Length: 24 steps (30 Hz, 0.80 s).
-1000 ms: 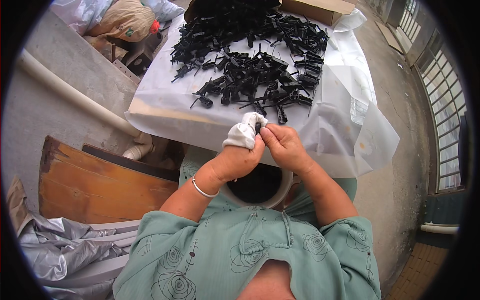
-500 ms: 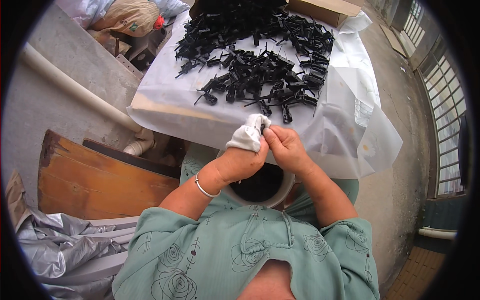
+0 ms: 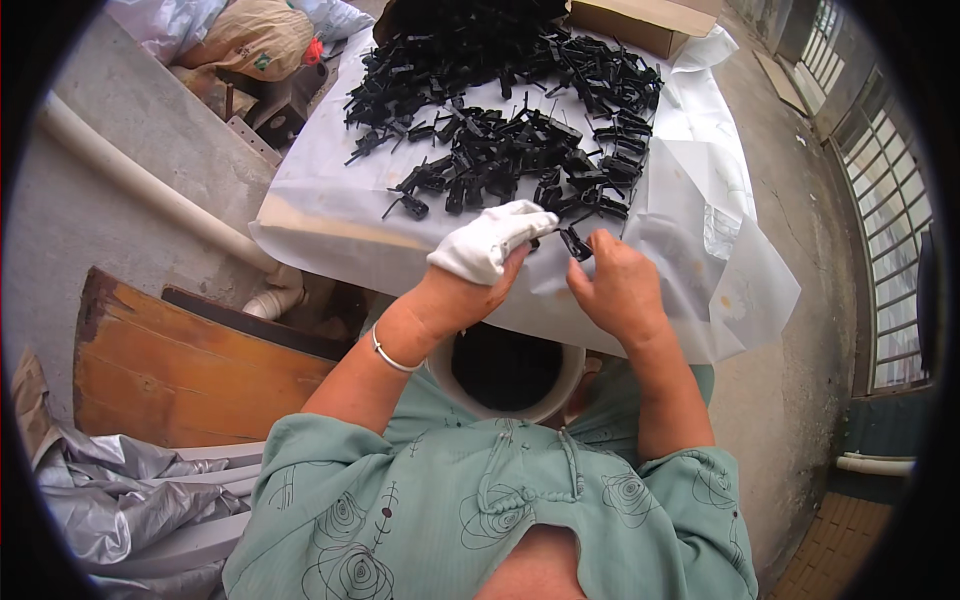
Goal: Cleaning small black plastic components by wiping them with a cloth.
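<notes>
- Outdoors on a bare concrete floor [image 3: 810, 300], a surface draped in a thin white plastic sheet [image 3: 330, 190] stands close against the seated person.
- Small black plastic clip parts [image 3: 500, 110] lie heaped across the sheet — thickest toward the far edge, with a brown cardboard box [image 3: 640, 20] behind them.
- Left hand [image 3: 480, 265], its fingers in a white cloth glove, is raised over the near edge of the surface; its grip is pinched shut on one end of a small black plastic piece [image 3: 572, 242].
- Right hand [image 3: 620, 290], bare, has its fingertips closed on the same piece from the other side — the piece sits between both hands, just above the sheet.
- Below the hands, a round white bucket [image 3: 505, 405] with a dark inside rests at the person's lap.
- A worn wooden board [image 3: 170, 370] leans to the left, near a white pipe [image 3: 150, 190].
</notes>
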{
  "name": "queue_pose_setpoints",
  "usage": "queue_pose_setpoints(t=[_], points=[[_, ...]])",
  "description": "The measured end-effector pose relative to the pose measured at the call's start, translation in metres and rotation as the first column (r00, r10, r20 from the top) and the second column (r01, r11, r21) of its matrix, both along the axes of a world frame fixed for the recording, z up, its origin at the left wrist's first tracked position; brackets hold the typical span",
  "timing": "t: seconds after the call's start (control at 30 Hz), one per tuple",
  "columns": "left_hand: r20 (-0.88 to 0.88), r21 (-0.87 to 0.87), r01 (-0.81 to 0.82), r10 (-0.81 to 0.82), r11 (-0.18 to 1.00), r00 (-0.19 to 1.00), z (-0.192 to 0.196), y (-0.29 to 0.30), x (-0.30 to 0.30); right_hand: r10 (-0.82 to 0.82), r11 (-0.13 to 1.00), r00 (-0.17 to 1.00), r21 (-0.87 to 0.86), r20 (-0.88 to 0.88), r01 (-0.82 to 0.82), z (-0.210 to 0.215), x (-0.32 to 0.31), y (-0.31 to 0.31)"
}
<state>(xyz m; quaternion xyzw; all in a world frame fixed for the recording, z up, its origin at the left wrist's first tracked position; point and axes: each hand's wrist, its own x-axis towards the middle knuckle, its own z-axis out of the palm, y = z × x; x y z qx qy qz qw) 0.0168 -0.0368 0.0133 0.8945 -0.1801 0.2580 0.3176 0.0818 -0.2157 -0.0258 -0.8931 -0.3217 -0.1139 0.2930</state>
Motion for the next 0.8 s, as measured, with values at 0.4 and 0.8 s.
queue_pose_setpoints(t=[0.4, 0.8], points=[[-0.515, -0.700, 0.138, -0.628, 0.701, 0.584, 0.015, 0.020, 0.001, 0.583, 0.812, 0.588, 0.378, -0.560, -0.445, 0.025, 0.010, -0.015], [-0.497, -0.722, -0.170, -0.332, 0.671, 0.802, -0.017, -0.007, -0.020, 0.480, 0.739, 0.876, 0.554, -0.036, -0.382, 0.016, -0.020, 0.012]])
